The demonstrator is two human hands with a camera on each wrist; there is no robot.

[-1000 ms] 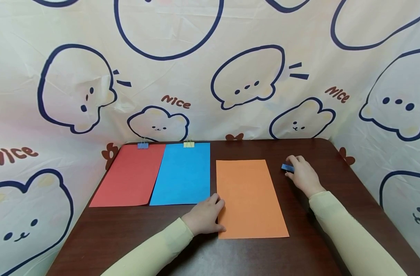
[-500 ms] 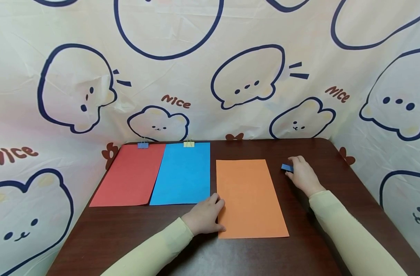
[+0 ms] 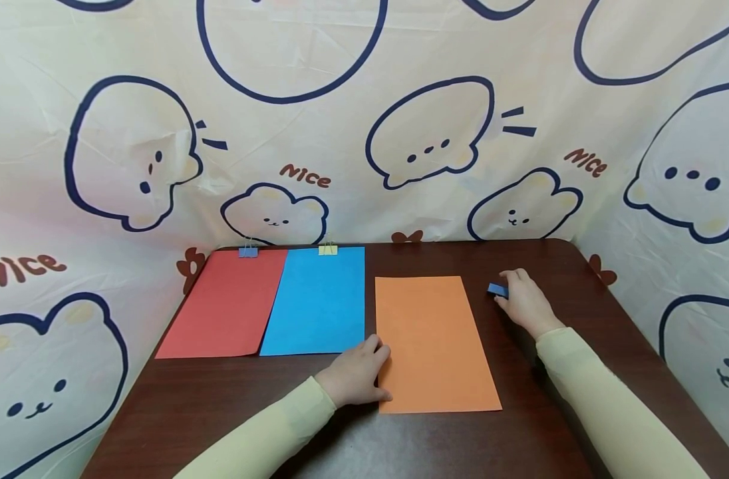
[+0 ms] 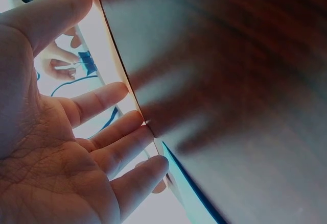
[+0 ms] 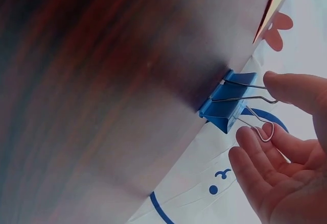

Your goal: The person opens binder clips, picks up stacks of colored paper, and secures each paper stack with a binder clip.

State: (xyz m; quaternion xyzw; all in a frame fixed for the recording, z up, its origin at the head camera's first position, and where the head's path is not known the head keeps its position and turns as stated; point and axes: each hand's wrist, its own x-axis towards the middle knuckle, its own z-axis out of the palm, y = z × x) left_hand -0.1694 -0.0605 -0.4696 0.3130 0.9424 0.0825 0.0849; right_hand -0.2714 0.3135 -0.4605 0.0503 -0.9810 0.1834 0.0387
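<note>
An orange sheet of paper (image 3: 436, 342) lies on the dark wooden table (image 3: 448, 446). My left hand (image 3: 354, 374) rests at its left edge, thumb and fingers spread; in the left wrist view the fingertips touch along that edge. To the right of the sheet, my right hand (image 3: 527, 305) pinches a blue binder clip (image 3: 498, 290). In the right wrist view, the thumb is on an upper wire handle of the clip (image 5: 230, 101) and the fingers are under the lower one. The clip's body is on or just over the table surface; I cannot tell which.
On the left lie a red sheet (image 3: 223, 306) with a blue binder clip (image 3: 248, 253) at its top, and a blue sheet (image 3: 316, 306) with a yellow binder clip (image 3: 328, 251) at its top. A printed curtain (image 3: 352, 146) surrounds the table.
</note>
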